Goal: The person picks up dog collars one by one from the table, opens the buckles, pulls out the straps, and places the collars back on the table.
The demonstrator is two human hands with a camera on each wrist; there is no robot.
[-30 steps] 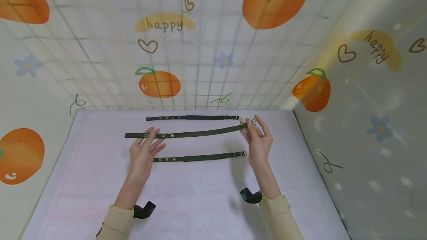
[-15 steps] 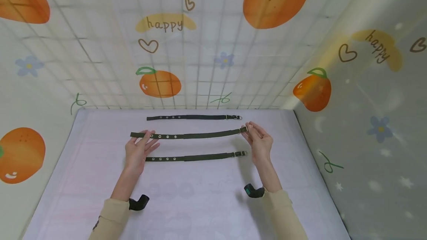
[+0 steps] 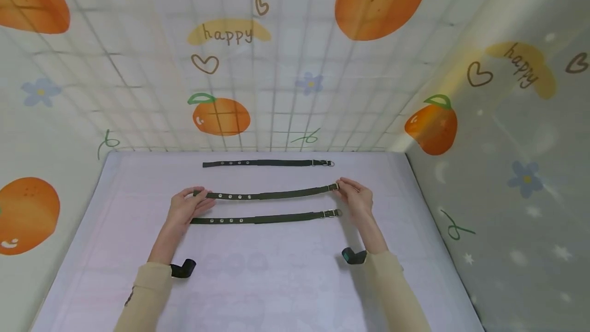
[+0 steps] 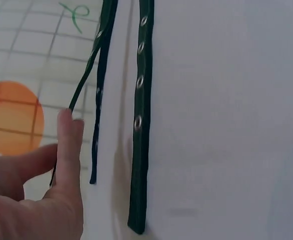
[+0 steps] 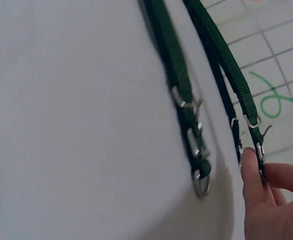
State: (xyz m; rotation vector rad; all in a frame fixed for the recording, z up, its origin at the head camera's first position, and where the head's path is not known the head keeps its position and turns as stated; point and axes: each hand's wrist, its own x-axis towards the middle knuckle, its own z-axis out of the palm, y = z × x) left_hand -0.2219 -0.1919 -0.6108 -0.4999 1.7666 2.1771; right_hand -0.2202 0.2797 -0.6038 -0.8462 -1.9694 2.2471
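A dark green pet collar (image 3: 276, 195) with metal eyelets is stretched between my hands, sagging slightly. My left hand (image 3: 184, 210) pinches its plain end between thumb and fingers, as the left wrist view also shows. At the buckle end, my right hand (image 3: 358, 200) pinches the strap just past the metal buckle (image 5: 252, 121). Nearer to me, a second green collar (image 3: 281, 218) lies flat on the table, its eyelet end (image 4: 138, 200) below my left hand. A third, darker collar (image 3: 281, 162) lies straight along the back, buckle to the right.
The white-covered table (image 3: 267, 281) ends at a back wall hung with a printed sheet (image 3: 276, 81) of oranges and hearts. More printed sheeting (image 3: 521, 209) rises along the right side. Black wrist cameras (image 3: 183, 269) stick out from both sleeves.
Both hands have brought the held collar down and towards me, closer to the nearer collar. My left hand has shifted left to its very end; my right hand's fingers have closed in near the buckle.
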